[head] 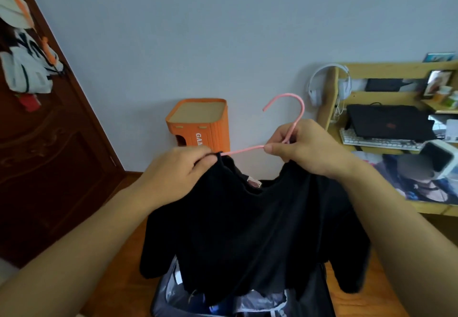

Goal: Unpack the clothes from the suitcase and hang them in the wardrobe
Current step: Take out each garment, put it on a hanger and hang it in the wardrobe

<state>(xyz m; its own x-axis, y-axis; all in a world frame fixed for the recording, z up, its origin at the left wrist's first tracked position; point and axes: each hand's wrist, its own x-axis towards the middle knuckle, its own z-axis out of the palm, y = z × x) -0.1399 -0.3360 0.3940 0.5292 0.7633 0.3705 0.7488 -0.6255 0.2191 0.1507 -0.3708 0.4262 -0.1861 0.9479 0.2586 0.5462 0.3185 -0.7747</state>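
I'm threading the black short-sleeved cotton shirt (250, 230) onto the thin pink wire hanger (285, 128). My left hand (181, 170) pinches the collar; my right hand (304, 145) grips the hanger's neck. Next, I judge, the shoulder must be seated.

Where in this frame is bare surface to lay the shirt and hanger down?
Bare wooden floor lies between the dark door and the suitcase, and around the orange stool. The desk is crowded. Both hands, left hand and right hand, are occupied.

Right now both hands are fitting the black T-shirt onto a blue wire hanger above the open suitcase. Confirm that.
Not quite: the thin wire hanger is pink, not blue, as the head view shows. Both hands, left and right, are fitting the black T-shirt onto it above the open suitcase.
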